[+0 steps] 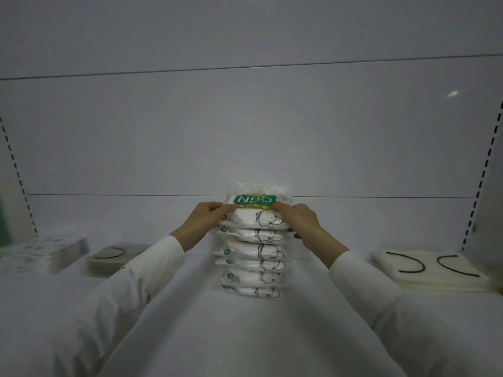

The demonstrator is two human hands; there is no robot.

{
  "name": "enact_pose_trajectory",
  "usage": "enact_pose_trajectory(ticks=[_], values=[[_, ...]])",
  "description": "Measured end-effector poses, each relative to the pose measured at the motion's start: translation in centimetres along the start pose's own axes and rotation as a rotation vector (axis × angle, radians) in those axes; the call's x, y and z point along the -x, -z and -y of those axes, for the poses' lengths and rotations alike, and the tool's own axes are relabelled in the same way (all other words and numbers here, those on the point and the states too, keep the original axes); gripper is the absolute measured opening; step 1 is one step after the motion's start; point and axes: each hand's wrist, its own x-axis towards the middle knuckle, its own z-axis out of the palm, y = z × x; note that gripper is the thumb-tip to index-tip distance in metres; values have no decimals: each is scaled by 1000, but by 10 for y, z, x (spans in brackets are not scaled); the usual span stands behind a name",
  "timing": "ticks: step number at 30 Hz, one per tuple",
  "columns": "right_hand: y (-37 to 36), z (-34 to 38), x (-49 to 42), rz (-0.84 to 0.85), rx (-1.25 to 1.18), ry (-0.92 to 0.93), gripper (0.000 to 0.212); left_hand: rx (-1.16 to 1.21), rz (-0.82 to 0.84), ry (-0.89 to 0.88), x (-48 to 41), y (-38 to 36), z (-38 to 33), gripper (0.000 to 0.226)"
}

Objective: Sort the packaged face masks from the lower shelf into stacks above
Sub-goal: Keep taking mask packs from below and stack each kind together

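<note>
Gripping top pack [257, 204], both hands [202, 221] [306, 223]

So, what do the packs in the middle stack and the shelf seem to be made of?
The top pack and the stack under it look like thin clear plastic film: glossy, crinkled, white masks showing through, a green printed label. The shelf is probably white painted metal, smooth and matt; the slotted upright suggests this.

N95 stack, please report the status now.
Left hand and right hand grip the top pack. It lies atop the N95 stack. White mask pile stands apart; nothing blocks.
</note>
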Motion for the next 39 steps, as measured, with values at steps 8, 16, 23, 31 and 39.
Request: enact_pose_trajectory(ticks=[8,16,23,31,39], values=[[5,-7,6,-1,65,-19,52,-78,22,37,7,-5,1,23],[6,-8,9,-15,32,13,69,-105,-14,97,14,2,-1,59],[3,-6,10,-9,37,37,70,-103,5,111,18,7,1,59],[14,3,21,-35,85,56,67,-311,-20,48,32,28,1,60],[44,8,64,-80,239,265,58,-746,-52,-159,88,40,-27,55]])
